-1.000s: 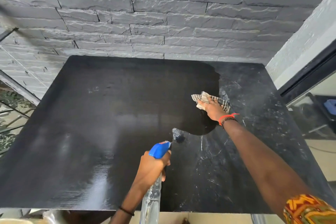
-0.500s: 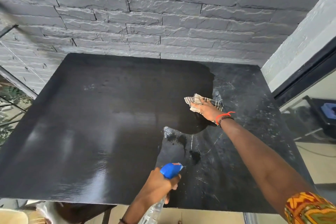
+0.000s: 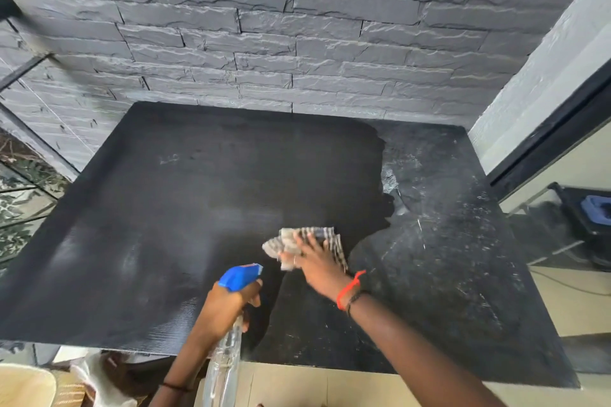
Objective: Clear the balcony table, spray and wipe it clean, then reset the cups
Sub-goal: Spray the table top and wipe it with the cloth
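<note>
Here, a downward view onto one black table (image 3: 198, 208), its far edge against one grey stone wall (image 3: 297, 43) at twelve o'clock. Clock directions taken from the middle of the picture.

Far left, at nine o'clock, beyond the table's edge: one glass railing panel (image 3: 20, 201) with green leaves behind it. At eight o'clock, below the table's near corner: one cream woven object (image 3: 23, 387), too cropped to name.

Left two thirds of the tabletop: evenly dark, with a dull sheen.

At seven o'clock, over the near edge: one left hand (image 3: 228, 304), fingers curled round the neck of one spray bottle (image 3: 224, 363). Clear body, blue trigger head (image 3: 239, 276), nozzle aimed toward two o'clock. One thin black band (image 3: 172, 387) on that wrist.

Just right of the nozzle, at six o'clock and near the table's middle: one striped, crumpled cloth (image 3: 281, 241), blurred. On top of it, one right hand (image 3: 317, 261), fingers spread wide and flat, pressing the cloth onto the surface. Two bands on that wrist: one red string (image 3: 350, 287) and one dark beaded bracelet (image 3: 355, 299).

Right third of the table, around four o'clock: one dusty patch (image 3: 446, 241), speckled pale and streaked, meeting the dark area along a wavy line just beside the cloth.

Far right, at two o'clock: one pale textured wall (image 3: 545, 76). At three o'clock: one black door frame (image 3: 545, 135) and, behind the glass, one blue object (image 3: 598, 205), too unclear to name.
</note>
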`<action>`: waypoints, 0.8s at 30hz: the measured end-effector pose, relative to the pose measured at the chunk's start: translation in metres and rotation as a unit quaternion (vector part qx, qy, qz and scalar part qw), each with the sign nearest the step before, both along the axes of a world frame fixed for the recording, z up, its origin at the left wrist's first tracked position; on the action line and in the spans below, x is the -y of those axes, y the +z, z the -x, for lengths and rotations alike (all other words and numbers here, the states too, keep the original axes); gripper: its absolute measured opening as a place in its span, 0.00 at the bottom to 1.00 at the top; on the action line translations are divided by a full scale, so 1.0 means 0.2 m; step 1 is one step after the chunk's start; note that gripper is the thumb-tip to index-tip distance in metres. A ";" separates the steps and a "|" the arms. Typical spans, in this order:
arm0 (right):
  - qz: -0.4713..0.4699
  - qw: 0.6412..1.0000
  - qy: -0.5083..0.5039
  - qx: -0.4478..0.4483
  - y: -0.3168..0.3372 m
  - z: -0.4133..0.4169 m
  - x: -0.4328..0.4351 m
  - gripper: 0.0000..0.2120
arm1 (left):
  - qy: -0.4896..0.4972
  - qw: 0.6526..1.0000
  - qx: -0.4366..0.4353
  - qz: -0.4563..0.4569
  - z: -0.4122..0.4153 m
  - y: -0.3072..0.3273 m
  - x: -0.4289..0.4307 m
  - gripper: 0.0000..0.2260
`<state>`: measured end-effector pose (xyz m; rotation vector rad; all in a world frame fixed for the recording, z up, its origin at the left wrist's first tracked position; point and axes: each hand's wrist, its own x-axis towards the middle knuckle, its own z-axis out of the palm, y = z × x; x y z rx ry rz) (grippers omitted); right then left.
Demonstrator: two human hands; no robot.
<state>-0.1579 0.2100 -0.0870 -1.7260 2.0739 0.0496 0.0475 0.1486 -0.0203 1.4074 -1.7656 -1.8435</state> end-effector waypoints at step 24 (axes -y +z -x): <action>0.041 0.998 0.005 -0.047 -0.10 -0.47 -0.36 0.33 | 0.011 1.000 -0.012 0.010 -0.16 0.03 0.04 0.03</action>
